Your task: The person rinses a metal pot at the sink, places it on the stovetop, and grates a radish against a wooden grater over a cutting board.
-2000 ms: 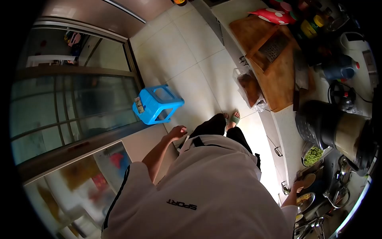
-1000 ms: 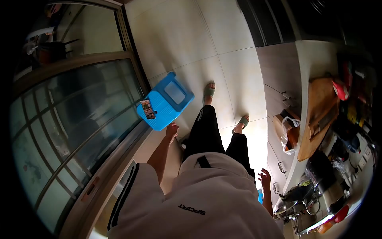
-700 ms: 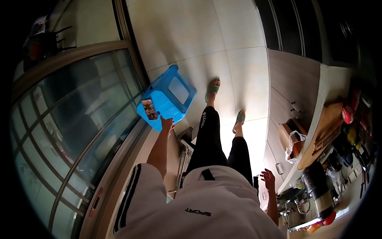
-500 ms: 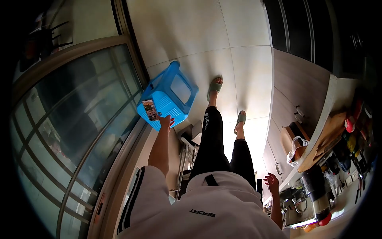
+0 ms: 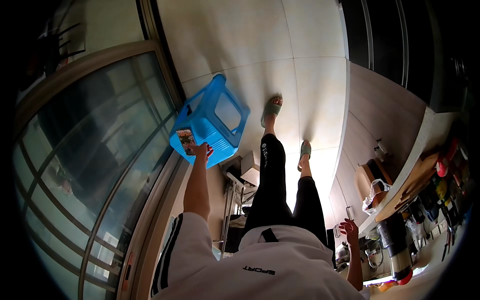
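Observation:
My left hand (image 5: pixel 202 149) is at the top of a blue plastic stool (image 5: pixel 215 135), its fingers apart and one reaching the lower right edge of a phone (image 5: pixel 186 140). The phone lies on the stool top with its lit screen facing up. Part of the hand's grip is too small to make out. On the other side of my body, my right hand (image 5: pixel 349 230) hangs beside the cabinets, fingers loosely bent and spread, with nothing in it.
A sliding glass door (image 5: pixel 100 145) stands at the left. Cabinets (image 5: pixel 370 120) run along the right, below a counter with a wooden board (image 5: pixel 407 192) and a dark appliance (image 5: pixel 392 235). A bagged wooden item (image 5: pixel 370 185) hangs on the cabinet front. Metal racks (image 5: pixel 229 210) stand near my left leg.
The view has swung from the counter to the stool. My left hand has reached onto the stool beside the phone. My right hand has come away from the counter, where it was near a round object.

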A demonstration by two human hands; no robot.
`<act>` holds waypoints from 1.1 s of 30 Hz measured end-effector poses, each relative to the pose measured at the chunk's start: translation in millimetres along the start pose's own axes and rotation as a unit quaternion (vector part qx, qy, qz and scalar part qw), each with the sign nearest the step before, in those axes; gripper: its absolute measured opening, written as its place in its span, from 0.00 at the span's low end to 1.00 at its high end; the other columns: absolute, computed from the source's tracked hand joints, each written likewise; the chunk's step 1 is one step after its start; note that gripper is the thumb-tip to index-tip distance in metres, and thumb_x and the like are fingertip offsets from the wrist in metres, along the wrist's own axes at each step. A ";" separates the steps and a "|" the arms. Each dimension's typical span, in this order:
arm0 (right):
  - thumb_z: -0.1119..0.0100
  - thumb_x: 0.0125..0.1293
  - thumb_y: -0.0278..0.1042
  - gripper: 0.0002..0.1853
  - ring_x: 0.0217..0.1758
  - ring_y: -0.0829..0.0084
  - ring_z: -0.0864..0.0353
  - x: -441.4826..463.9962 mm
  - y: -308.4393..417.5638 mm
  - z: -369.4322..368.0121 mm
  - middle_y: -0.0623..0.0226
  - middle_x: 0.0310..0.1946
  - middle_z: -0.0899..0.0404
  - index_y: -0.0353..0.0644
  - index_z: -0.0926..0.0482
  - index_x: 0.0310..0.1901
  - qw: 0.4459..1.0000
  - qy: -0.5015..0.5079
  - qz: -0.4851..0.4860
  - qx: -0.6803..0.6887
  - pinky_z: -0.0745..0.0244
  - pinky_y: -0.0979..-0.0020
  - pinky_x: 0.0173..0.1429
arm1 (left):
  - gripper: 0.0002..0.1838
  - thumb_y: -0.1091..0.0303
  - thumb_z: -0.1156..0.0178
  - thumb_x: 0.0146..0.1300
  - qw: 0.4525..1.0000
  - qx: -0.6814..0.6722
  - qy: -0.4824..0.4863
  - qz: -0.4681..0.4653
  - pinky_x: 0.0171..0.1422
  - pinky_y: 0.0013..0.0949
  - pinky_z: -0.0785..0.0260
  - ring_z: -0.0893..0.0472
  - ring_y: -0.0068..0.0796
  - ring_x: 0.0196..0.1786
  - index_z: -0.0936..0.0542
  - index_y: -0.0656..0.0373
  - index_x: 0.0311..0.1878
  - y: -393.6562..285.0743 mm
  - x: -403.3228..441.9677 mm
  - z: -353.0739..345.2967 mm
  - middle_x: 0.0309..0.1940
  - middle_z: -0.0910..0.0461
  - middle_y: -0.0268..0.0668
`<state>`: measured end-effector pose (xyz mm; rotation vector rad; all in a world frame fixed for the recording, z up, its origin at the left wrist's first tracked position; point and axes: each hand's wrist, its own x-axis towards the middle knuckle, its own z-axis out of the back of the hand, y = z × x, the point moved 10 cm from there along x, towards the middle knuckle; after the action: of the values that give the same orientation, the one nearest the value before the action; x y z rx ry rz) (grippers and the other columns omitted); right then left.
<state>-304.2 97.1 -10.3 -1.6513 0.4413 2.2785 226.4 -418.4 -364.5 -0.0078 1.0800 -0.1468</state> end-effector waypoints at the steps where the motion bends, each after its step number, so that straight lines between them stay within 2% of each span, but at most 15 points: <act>1: 0.48 0.70 0.41 0.20 0.42 0.67 0.17 -0.1 -1.5 -2.1 0.60 0.42 0.20 0.41 0.30 0.59 1.000 0.006 0.000 -0.001 0.21 0.67 0.41 | 0.09 0.74 0.45 0.62 1.000 -0.004 -0.011 -0.007 0.42 0.42 0.21 0.26 0.31 0.28 0.34 0.59 0.42 -2.9 -3.5 -0.6 0.27 0.29 0.37; 2: 0.48 0.70 0.41 0.20 0.42 0.67 0.17 0.3 -1.8 -3.9 0.61 0.42 0.20 0.41 0.30 0.59 1.000 0.011 0.001 -0.001 0.21 0.67 0.41 | 0.09 0.74 0.45 0.62 1.000 -0.009 -0.022 -0.015 0.42 0.42 0.21 0.26 0.31 0.27 0.34 0.58 0.42 -7.9 -7.8 -2.0 0.27 0.29 0.37; 5: 0.48 0.70 0.40 0.19 0.42 0.67 0.17 1.5 -2.9 -5.9 0.61 0.42 0.20 0.41 0.30 0.59 1.000 0.017 0.002 -0.002 0.21 0.67 0.41 | 0.21 0.77 0.46 0.61 0.999 -0.004 -0.033 -0.022 0.38 0.40 0.21 0.26 0.30 0.25 0.36 0.58 0.58 -6.3 4.6 -0.2 0.26 0.29 0.36; 8: 0.49 0.70 0.40 0.19 0.43 0.67 0.17 4.0 -1.4 -6.3 0.61 0.43 0.20 0.41 0.30 0.59 1.000 0.015 0.002 -0.012 0.21 0.67 0.41 | 0.40 0.81 0.47 0.59 0.974 0.139 -0.047 -0.175 0.30 0.38 0.25 0.27 0.28 0.23 0.52 0.49 0.73 -58.0 -55.3 -13.9 0.26 0.28 0.37; 11: 0.49 0.70 0.40 0.19 0.43 0.67 0.17 7.3 -4.9 -8.2 0.61 0.43 0.19 0.41 0.30 0.59 1.000 0.016 0.003 -0.005 0.21 0.68 0.41 | 0.50 0.84 0.48 0.59 0.920 0.239 -0.043 -0.307 0.24 0.36 0.30 0.28 0.28 0.21 0.67 0.39 0.75 -62.4 -29.9 -17.8 0.26 0.27 0.39; 12: 0.49 0.70 0.40 0.19 0.43 0.67 0.17 7.3 -5.8 -9.1 0.61 0.42 0.19 0.41 0.30 0.58 1.000 0.017 0.003 0.001 0.21 0.68 0.41 | 0.51 0.85 0.48 0.58 0.940 0.190 -0.022 -0.284 0.22 0.36 0.32 0.28 0.28 0.21 0.66 0.37 0.75 -59.3 -38.6 -19.6 0.26 0.27 0.39; 15: 0.49 0.70 0.40 0.19 0.43 0.67 0.17 8.2 -3.1 -14.5 0.61 0.42 0.20 0.41 0.30 0.58 1.000 0.021 0.019 0.006 0.21 0.68 0.41 | 0.52 0.85 0.48 0.58 0.955 0.175 -0.019 -0.238 0.22 0.36 0.31 0.28 0.29 0.21 0.68 0.38 0.75 -46.8 -48.2 -20.4 0.26 0.27 0.40; 18: 0.48 0.70 0.42 0.20 0.43 0.67 0.17 3.9 6.6 -17.8 0.61 0.43 0.20 0.41 0.30 0.59 0.999 0.018 0.037 0.001 0.21 0.68 0.42 | 0.52 0.83 0.47 0.58 0.955 0.171 -0.013 -0.241 0.23 0.36 0.29 0.27 0.29 0.21 0.68 0.39 0.74 -36.9 -59.2 -28.8 0.27 0.26 0.41; 21: 0.48 0.69 0.43 0.21 0.43 0.67 0.17 3.4 -0.2 -18.9 0.61 0.43 0.20 0.41 0.30 0.59 0.999 0.016 0.047 0.021 0.21 0.68 0.43 | 0.51 0.82 0.46 0.58 0.958 0.198 -0.006 -0.208 0.20 0.37 0.36 0.32 0.27 0.18 0.67 0.45 0.75 -23.8 -90.7 -51.1 0.21 0.30 0.36; 25: 0.47 0.69 0.43 0.22 0.44 0.67 0.17 2.8 -7.8 -23.3 0.61 0.44 0.19 0.40 0.31 0.59 0.997 0.016 0.057 0.053 0.20 0.68 0.43 | 0.51 0.81 0.44 0.57 0.958 0.201 0.031 -0.203 0.22 0.36 0.31 0.27 0.29 0.19 0.67 0.44 0.75 6.7 -112.8 -76.7 0.24 0.27 0.37; 31: 0.47 0.69 0.44 0.22 0.44 0.68 0.17 1.6 -11.2 -27.5 0.61 0.43 0.19 0.40 0.31 0.60 0.995 0.010 0.061 0.085 0.21 0.69 0.43 | 0.52 0.82 0.44 0.55 0.961 0.202 0.077 -0.176 0.24 0.37 0.29 0.25 0.31 0.22 0.67 0.46 0.75 33.0 -148.6 -98.0 0.26 0.26 0.38; 33: 0.47 0.69 0.44 0.22 0.43 0.68 0.17 3.2 -15.0 -30.5 0.62 0.43 0.19 0.40 0.31 0.60 0.993 0.007 0.065 0.095 0.21 0.70 0.43 | 0.49 0.79 0.43 0.57 0.961 0.195 0.119 -0.153 0.26 0.35 0.27 0.23 0.31 0.24 0.61 0.45 0.75 44.4 -157.1 -102.9 0.31 0.26 0.38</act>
<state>-272.7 98.4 -23.5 -1.5865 0.7638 2.2360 68.4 -348.4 -278.7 0.2028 1.2701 -0.6530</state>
